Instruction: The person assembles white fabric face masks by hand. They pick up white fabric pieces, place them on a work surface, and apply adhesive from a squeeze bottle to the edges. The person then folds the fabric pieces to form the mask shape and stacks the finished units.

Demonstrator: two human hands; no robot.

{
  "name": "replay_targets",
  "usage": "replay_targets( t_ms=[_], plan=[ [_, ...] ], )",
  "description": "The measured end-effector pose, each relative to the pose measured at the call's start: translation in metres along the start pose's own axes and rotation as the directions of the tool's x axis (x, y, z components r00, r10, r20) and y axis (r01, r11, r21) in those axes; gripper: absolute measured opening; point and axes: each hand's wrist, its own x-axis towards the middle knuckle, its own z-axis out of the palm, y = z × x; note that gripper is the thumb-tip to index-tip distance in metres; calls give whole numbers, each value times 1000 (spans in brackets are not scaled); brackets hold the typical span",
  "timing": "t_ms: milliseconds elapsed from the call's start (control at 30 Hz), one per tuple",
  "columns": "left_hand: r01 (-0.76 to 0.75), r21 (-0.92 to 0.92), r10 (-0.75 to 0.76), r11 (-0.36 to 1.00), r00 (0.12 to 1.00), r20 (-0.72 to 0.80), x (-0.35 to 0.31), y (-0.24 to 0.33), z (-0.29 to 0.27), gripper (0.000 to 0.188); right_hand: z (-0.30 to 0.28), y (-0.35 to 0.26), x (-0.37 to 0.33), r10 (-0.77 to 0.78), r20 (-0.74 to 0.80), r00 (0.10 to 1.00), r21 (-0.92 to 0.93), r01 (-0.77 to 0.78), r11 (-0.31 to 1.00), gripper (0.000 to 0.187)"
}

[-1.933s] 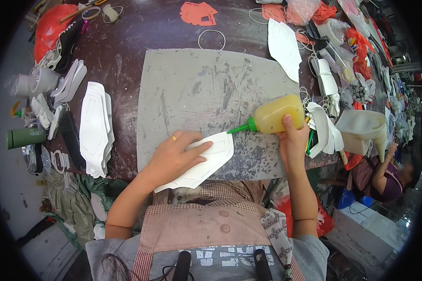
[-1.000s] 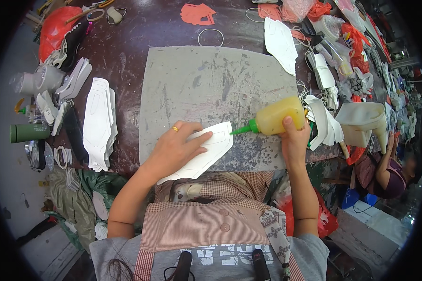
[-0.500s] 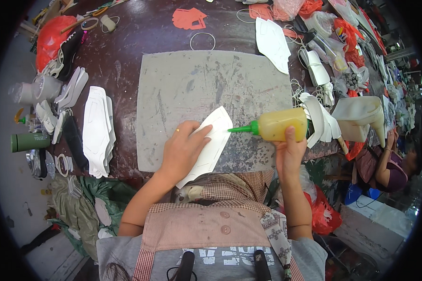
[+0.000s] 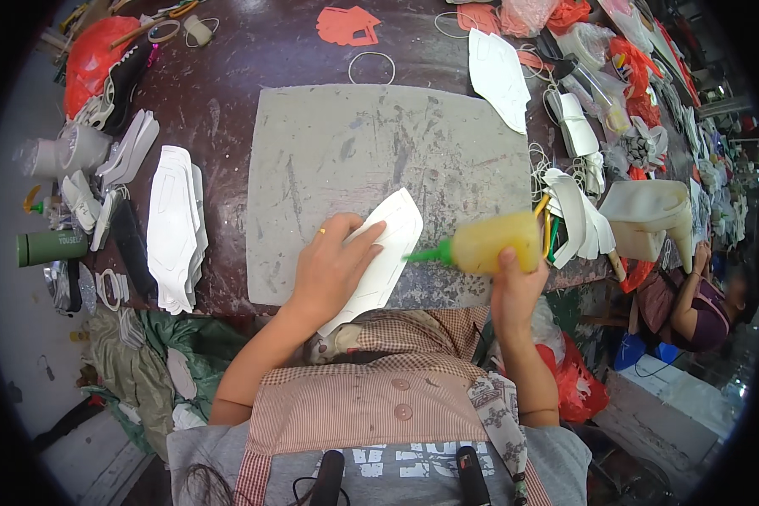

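A long white cut piece (image 4: pixel 378 268), pointed at its far end and marked with thin lines, lies slantwise on the grey board and overhangs its front edge. My left hand (image 4: pixel 327 268), with a ring on one finger, holds the piece down from its left side, finger and thumb on its surface. In my right hand (image 4: pixel 516 291) is a squeeze bottle (image 4: pixel 493 240) of yellowish liquid, tipped sideways. Its green nozzle (image 4: pixel 428 253) points left, the tip at the piece's right edge. The bottle is slightly blurred.
The grey board (image 4: pixel 329 143) covers the table's middle. Stacked white pieces (image 4: pixel 175 228) lie left of it, near a green flask (image 4: pixel 51 249). Another white piece (image 4: pixel 497 80) overlaps its far right corner. White strips (image 4: pixel 586 219) and a cloudy plastic container (image 4: pixel 641 211) stand right. A person (image 4: pixel 704 312) sits far right.
The bottle has tilted, its nozzle dipping and shifting slightly left and nearer along the piece's right edge. My left hand stays on the piece. The whole view has shifted slightly.
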Motion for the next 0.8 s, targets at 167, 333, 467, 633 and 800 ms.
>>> replay_targets(
  t_ms=[167,333,467,633,800],
  plan=[
    [-20,20,20,1000,1000,-10,0,-3,2,36,1,3,-22,68,18,998,-30,-67,997,53],
    [-15,29,15,999,1000,1,-1,-2,1,35,-4,5,-31,86,27,996,-66,-84,994,60],
    [-6,25,6,1000,1000,1,-1,-1,1,34,-7,7,-46,15,66,998,-171,-3,985,64],
    [56,26,-58,998,994,97,1,4,-3,43,-9,5,-48,5,67,998,-176,7,984,66],
    [214,-283,-105,935,928,358,47,2,-23,62,-15,11,-15,16,-119,993,310,22,950,58]
  ],
)
